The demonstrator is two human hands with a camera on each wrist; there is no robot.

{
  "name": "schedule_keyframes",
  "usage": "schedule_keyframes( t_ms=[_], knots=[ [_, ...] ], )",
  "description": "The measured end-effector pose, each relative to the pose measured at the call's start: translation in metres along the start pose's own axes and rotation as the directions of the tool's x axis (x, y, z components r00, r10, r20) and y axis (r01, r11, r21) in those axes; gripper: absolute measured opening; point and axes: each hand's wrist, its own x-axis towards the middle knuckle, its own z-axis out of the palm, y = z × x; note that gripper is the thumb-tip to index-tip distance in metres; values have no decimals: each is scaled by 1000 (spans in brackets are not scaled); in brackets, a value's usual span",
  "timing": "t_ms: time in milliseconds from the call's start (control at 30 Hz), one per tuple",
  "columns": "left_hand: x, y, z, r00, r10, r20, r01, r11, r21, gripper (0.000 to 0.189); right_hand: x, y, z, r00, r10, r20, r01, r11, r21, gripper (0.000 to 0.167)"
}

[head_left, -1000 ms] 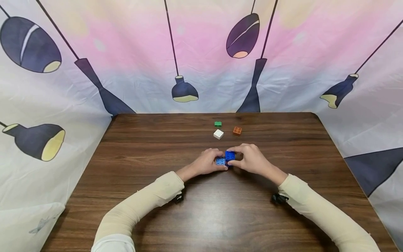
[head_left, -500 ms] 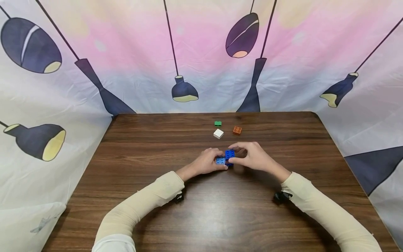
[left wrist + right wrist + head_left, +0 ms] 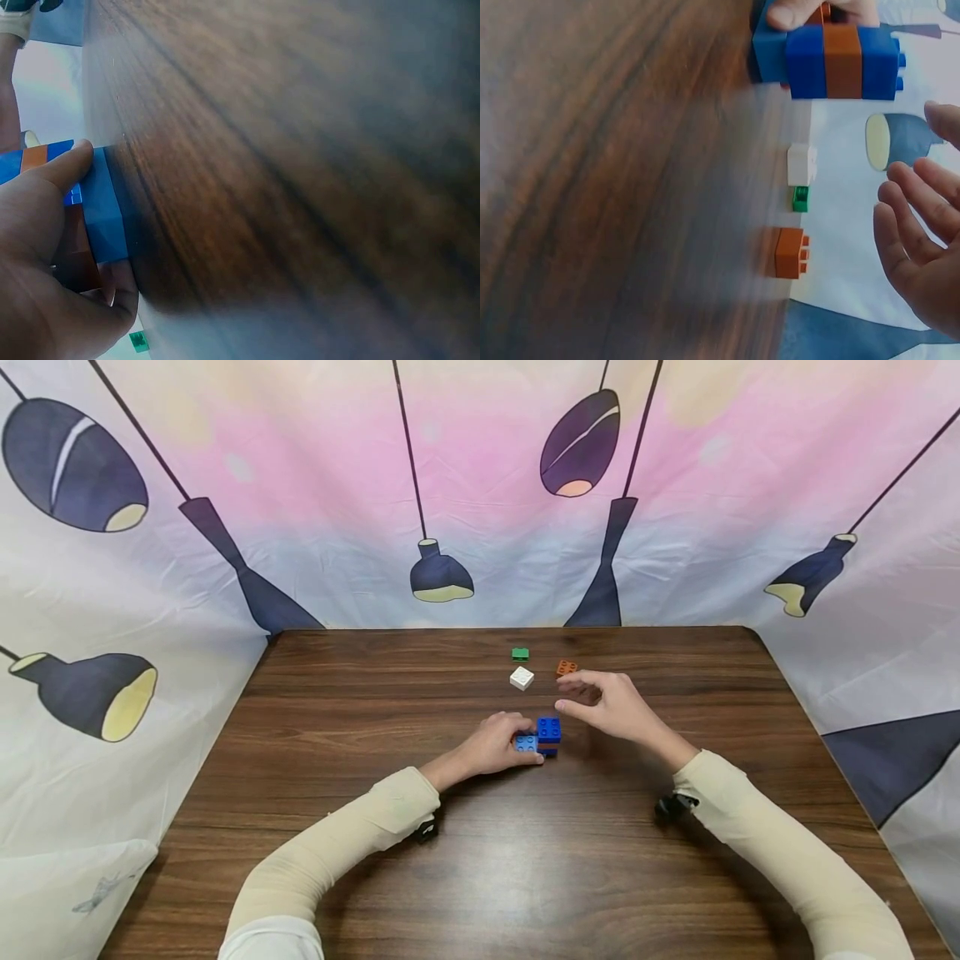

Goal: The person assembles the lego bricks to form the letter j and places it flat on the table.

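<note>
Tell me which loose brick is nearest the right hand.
The loose orange brick, beyond the right hand; the white brick and green brick lie farther left.

Stack point(image 3: 842, 62) blu/orng/blu; lt-blu brk point(image 3: 526, 743); wht brk point(image 3: 522, 678); tbl point(image 3: 480, 827) brn woodgrain.

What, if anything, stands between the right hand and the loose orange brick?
Nothing visible: the right wrist view shows an open gap between the right hand and the orange brick. In the head view, the white brick and green brick lie left of it.

brn tbl point(image 3: 360, 685), pastel bkdrp point(image 3: 322, 460), lamp print point(image 3: 442, 575)
</note>
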Motion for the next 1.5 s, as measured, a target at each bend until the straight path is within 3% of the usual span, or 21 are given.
schedule_keyframes(
  t_ms=[567,800,1100,1500],
  knots=[
    [0,-1,0,1000,-17,22,17,1000,10,40,31,33,-1,990,129,-56,-131,991,-32,46],
    [-1,0,-1,999,-31,30,31,999,14,41,40,47,0,981,187,-45,-190,978,-90,49],
    [-2,3,-2,999,-34,31,34,999,4,40,48,56,3,973,231,-27,-232,969,-88,52],
    [-2,3,-3,999,-40,37,40,999,4,41,58,73,7,966,259,3,-256,958,-130,51]
  ],
)
